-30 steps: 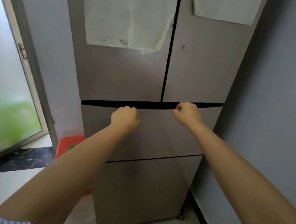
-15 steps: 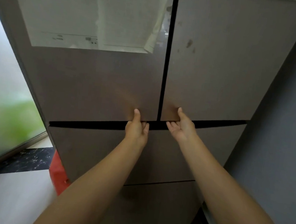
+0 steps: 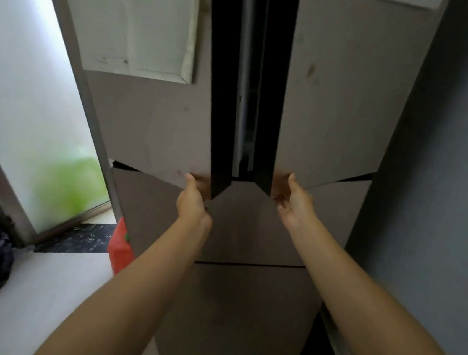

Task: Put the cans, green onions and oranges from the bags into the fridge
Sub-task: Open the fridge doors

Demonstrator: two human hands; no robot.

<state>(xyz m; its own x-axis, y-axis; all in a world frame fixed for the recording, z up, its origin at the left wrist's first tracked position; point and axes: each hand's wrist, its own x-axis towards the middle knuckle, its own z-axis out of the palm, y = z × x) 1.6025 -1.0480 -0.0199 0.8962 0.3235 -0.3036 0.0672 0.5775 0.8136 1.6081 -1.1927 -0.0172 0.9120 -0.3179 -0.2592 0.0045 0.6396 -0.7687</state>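
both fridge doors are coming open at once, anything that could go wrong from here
1. The right door sits close to the grey wall, so swinging it wide may knock the wall.
2. The left door opens toward the window frame and may hit it.
3. Both the left hand and right hand hold only the doors' bottom edges, so a grip may slip.
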